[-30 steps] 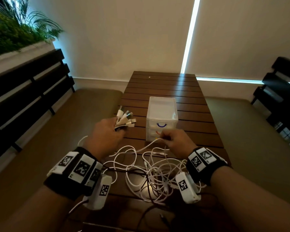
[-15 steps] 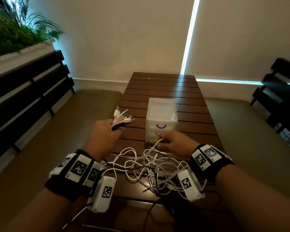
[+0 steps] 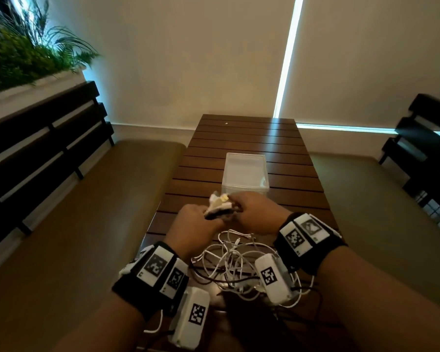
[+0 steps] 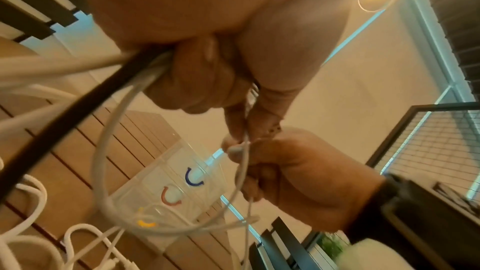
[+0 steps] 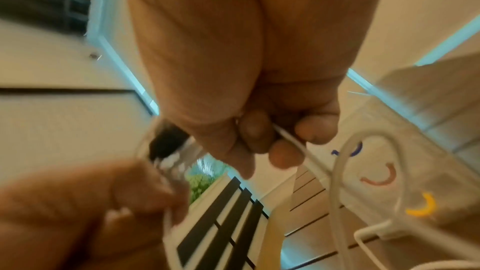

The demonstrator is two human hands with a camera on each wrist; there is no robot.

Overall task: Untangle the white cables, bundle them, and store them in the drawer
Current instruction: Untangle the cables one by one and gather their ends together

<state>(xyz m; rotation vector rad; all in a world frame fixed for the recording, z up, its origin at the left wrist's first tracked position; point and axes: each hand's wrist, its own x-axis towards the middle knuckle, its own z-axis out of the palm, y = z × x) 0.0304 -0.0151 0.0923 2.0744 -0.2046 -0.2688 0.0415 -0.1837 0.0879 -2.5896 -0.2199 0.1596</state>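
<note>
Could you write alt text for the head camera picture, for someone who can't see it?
Two hands meet above a dark slatted wooden table: the left hand grips a cluster of white cable plugs and the right hand touches it. Tangled white cables lie below them, a clear plastic drawer box just beyond.

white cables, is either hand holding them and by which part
Left hand grips the white cables just below their bunched plug ends; right hand pinches one thin strand.

left hand [image 4: 207, 52] gripping cables [image 4: 109, 151] (one black), drawers [image 4: 171, 194]

Two hands [image 3: 196, 224]; one drawer unit [image 3: 245, 171], three handles [image 4: 193, 178].
</note>
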